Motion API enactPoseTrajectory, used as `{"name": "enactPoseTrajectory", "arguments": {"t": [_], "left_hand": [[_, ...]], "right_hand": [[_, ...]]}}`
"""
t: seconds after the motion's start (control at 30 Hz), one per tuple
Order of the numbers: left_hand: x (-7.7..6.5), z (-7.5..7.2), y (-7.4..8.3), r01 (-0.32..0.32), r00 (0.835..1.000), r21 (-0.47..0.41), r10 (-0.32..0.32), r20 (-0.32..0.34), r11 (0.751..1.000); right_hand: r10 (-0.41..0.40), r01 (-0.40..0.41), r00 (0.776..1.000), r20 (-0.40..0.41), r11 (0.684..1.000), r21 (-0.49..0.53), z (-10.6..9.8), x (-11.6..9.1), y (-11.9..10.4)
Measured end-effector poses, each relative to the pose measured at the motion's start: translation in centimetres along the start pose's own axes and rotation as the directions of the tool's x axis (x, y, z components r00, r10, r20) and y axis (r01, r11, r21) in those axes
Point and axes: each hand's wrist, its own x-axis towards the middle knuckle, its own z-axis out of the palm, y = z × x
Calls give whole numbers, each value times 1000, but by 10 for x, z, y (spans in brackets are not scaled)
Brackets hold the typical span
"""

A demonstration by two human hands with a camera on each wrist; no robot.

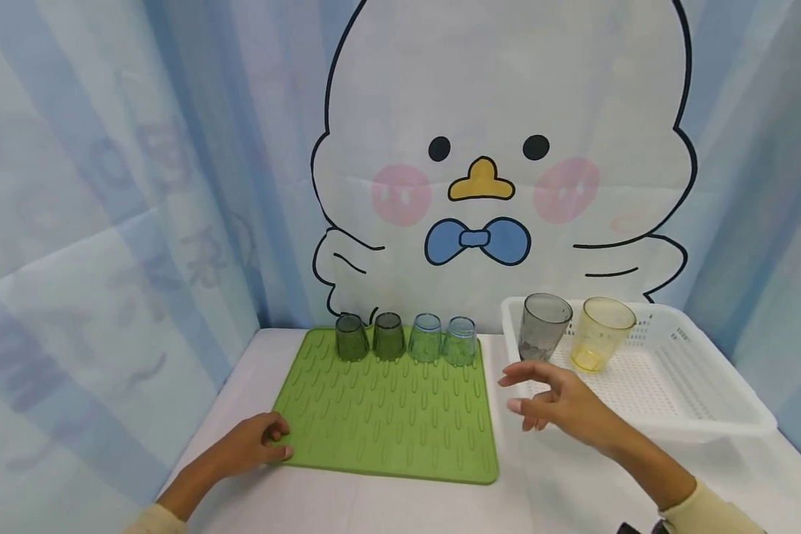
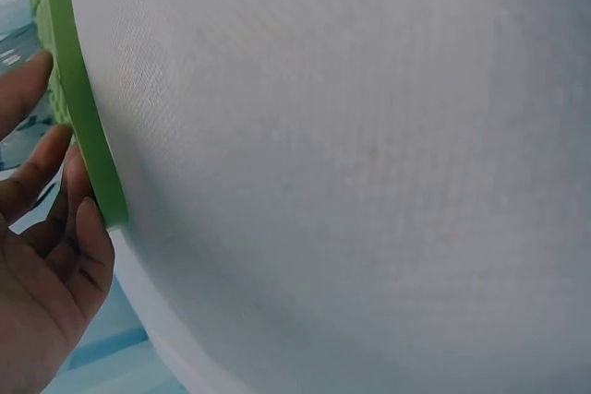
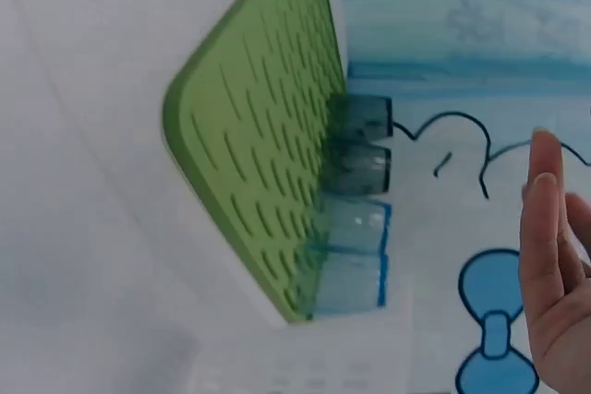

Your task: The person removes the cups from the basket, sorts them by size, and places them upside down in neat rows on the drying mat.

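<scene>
My left hand (image 1: pixel 250 445) is at the front left corner of a green ribbed drying mat (image 1: pixel 387 437), fingertips right at its edge, fingers loosely bent. In the left wrist view these fingers (image 2: pixel 37 159) lie along the mat's rim (image 2: pixel 88 117). Above the white table, between mat and basket, hovers my right hand (image 1: pixel 567 404), its fingers relaxed around nothing. Nearest to it, a clear grey glass (image 1: pixel 544 326) and a clear yellow glass (image 1: pixel 601 334) stand in a white plastic basket (image 1: pixel 721 429).
Along the mat's back edge, two dark grey glasses (image 1: pixel 351 338) and two pale blue glasses (image 1: pixel 426 338) stand in a row. Directly behind hangs a curtain (image 1: pixel 480 289) with a cartoon bird. Another blue curtain (image 1: pixel 107 297) borders the table's left side.
</scene>
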Motion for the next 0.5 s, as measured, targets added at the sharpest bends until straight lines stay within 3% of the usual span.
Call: {"name": "enactPoseTrajectory", "arguments": {"t": [0.13,0.23,0.37,0.5], "left_hand": [[2,1,2,36,999,3,-36,-17,999],[2,3,3,60,998,7,-60,-26,998],[3,4,1,54,998,10,-54,-30,998],[3,4,1,31,999,13,-31,-29,999]], "right_hand": [[-118,114,990,-78,992,-62,-38,1,-1],[-156,142,976,-152,985,-97,-69,4,4],[-114,86,948,-297,991,-107,-110,12,16],[-28,-45,880,-474,989,-142,-144,20,29]]}}
